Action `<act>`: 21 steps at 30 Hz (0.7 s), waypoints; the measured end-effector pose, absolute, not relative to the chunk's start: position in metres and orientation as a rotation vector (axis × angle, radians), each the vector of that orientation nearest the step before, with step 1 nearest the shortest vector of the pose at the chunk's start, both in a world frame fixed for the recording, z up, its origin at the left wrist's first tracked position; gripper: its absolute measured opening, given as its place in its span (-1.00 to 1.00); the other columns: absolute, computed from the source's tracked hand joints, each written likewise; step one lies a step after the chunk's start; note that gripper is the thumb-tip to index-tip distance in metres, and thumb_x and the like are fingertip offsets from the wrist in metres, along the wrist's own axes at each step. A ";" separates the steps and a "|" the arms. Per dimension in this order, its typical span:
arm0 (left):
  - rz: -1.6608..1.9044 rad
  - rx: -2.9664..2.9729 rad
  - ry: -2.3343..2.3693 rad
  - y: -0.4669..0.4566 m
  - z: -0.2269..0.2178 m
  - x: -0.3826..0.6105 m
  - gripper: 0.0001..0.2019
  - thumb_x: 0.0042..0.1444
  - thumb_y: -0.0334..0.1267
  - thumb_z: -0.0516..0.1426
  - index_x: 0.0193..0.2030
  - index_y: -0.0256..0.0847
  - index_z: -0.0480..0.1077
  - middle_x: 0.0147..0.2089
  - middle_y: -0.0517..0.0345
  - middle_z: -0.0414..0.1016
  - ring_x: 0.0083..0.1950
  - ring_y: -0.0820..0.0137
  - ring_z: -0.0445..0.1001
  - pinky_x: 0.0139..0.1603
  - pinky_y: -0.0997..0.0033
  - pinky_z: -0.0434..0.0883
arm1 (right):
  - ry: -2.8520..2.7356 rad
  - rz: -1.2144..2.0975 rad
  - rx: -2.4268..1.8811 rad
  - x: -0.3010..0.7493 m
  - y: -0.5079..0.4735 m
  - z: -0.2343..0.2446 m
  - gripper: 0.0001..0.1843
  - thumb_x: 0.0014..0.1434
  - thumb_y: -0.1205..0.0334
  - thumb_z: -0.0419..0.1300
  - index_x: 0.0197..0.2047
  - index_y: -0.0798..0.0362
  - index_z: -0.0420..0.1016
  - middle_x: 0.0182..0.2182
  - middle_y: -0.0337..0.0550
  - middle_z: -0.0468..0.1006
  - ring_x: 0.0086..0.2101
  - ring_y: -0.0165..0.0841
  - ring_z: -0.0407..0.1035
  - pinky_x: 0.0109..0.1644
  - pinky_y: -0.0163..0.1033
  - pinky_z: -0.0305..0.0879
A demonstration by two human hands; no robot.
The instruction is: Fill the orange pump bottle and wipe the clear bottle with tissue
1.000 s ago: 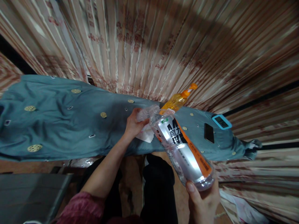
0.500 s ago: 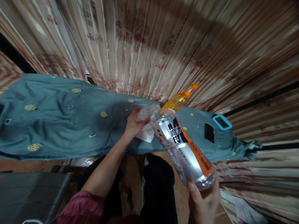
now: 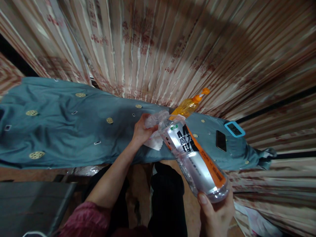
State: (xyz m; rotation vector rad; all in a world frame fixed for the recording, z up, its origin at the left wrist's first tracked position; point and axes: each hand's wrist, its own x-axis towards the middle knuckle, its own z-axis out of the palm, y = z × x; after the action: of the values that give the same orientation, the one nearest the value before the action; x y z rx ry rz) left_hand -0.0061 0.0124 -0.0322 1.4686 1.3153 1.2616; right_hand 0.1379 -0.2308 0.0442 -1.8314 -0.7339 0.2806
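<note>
My right hand grips the base of a large clear plastic bottle with a silver, black and orange label. The bottle is tilted, neck pointing away from me and to the left. My left hand is closed around the bottle's neck end, where a smaller clear plastic piece shows; I cannot tell whether it is a second bottle. A white tissue lies on the cloth just under my left hand. Both hands hover over the near edge of a surface draped in blue-grey cloth.
An orange-capped bottle of yellow liquid stands just behind the clear bottle. A black phone and a blue-framed device lie on the cloth to the right. Striped curtains hang behind. A dark chair sits at lower left.
Almost nothing differs; the bottle and my right hand have drifted slightly lower and to the right, and both grips are the same.
</note>
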 end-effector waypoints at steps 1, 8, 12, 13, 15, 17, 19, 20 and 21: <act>1.264 1.471 1.316 0.012 -0.032 -0.006 -0.53 -0.13 -0.14 0.42 -0.08 -0.18 0.43 -0.17 0.11 0.61 -0.18 0.24 0.57 -0.11 0.30 0.48 | -0.735 0.285 -1.832 0.137 -0.231 0.045 0.20 -0.19 -0.38 0.44 0.34 0.21 0.26 0.12 0.27 0.45 0.10 0.15 0.35 0.28 0.30 0.15; 1.287 1.469 1.319 0.014 -0.036 -0.003 -0.53 -0.12 -0.15 0.42 -0.07 -0.19 0.43 -0.17 0.10 0.62 -0.19 0.25 0.58 -0.13 0.30 0.48 | -0.795 0.227 -1.815 0.153 -0.236 0.028 0.09 -0.16 -0.29 0.46 0.31 0.16 0.32 0.14 0.23 0.48 0.11 0.11 0.38 0.22 0.21 0.23; 1.301 1.464 1.301 0.015 -0.040 -0.002 -0.54 -0.12 -0.16 0.42 -0.07 -0.18 0.43 -0.18 0.12 0.62 -0.21 0.27 0.58 -0.16 0.32 0.48 | -0.810 0.211 -1.769 0.166 -0.240 0.013 0.07 -0.20 -0.26 0.48 0.28 0.15 0.35 0.10 0.21 0.52 0.07 0.12 0.42 0.18 0.25 0.26; 1.304 1.466 1.299 0.015 -0.040 -0.002 -0.54 -0.12 -0.16 0.42 -0.07 -0.17 0.44 -0.18 0.12 0.62 -0.22 0.27 0.58 -0.16 0.32 0.48 | -0.814 0.206 -1.767 0.167 -0.240 0.013 0.07 -0.20 -0.25 0.48 0.28 0.15 0.35 0.12 0.21 0.51 0.07 0.12 0.42 0.19 0.25 0.27; 1.306 1.470 1.296 0.015 -0.040 -0.003 -0.54 -0.12 -0.16 0.41 -0.07 -0.17 0.44 -0.17 0.12 0.62 -0.21 0.26 0.58 -0.16 0.31 0.48 | -0.831 0.206 -1.754 0.165 -0.240 0.015 0.08 -0.19 -0.23 0.48 0.31 0.14 0.33 0.14 0.21 0.50 0.08 0.11 0.42 0.19 0.22 0.28; 1.300 1.473 1.293 0.014 -0.039 -0.004 -0.53 -0.13 -0.16 0.41 -0.07 -0.17 0.44 -0.16 0.11 0.63 -0.20 0.25 0.59 -0.15 0.31 0.48 | -0.860 0.219 -1.744 0.163 -0.239 0.019 0.08 -0.16 -0.20 0.49 0.33 0.13 0.31 0.15 0.20 0.49 0.09 0.08 0.42 0.19 0.18 0.29; 1.294 1.470 1.293 0.014 -0.039 -0.004 -0.54 -0.13 -0.15 0.41 -0.07 -0.17 0.43 -0.16 0.11 0.62 -0.20 0.25 0.59 -0.14 0.30 0.48 | -0.885 0.214 -1.767 0.161 -0.238 0.022 0.07 -0.14 -0.20 0.49 0.34 0.14 0.30 0.15 0.20 0.49 0.10 0.07 0.41 0.20 0.17 0.29; 1.293 1.469 1.293 0.014 -0.038 -0.004 -0.54 -0.12 -0.15 0.41 -0.07 -0.17 0.43 -0.16 0.11 0.62 -0.20 0.25 0.59 -0.14 0.30 0.48 | -0.892 0.196 -1.778 0.160 -0.238 0.023 0.07 -0.14 -0.21 0.48 0.33 0.14 0.31 0.14 0.19 0.49 0.09 0.07 0.41 0.21 0.18 0.28; 1.294 1.469 1.292 0.014 -0.038 -0.004 -0.54 -0.12 -0.14 0.41 -0.08 -0.17 0.43 -0.17 0.11 0.62 -0.20 0.25 0.58 -0.14 0.30 0.48 | -0.894 0.177 -1.780 0.160 -0.237 0.024 0.06 -0.15 -0.23 0.48 0.32 0.13 0.32 0.13 0.19 0.50 0.08 0.07 0.42 0.21 0.19 0.28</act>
State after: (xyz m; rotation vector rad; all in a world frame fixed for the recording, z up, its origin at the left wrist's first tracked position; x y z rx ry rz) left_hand -0.0042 0.0138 -0.0383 1.4693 1.2924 1.2945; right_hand 0.1604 -0.2373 0.0237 -1.7804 -0.8936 0.1772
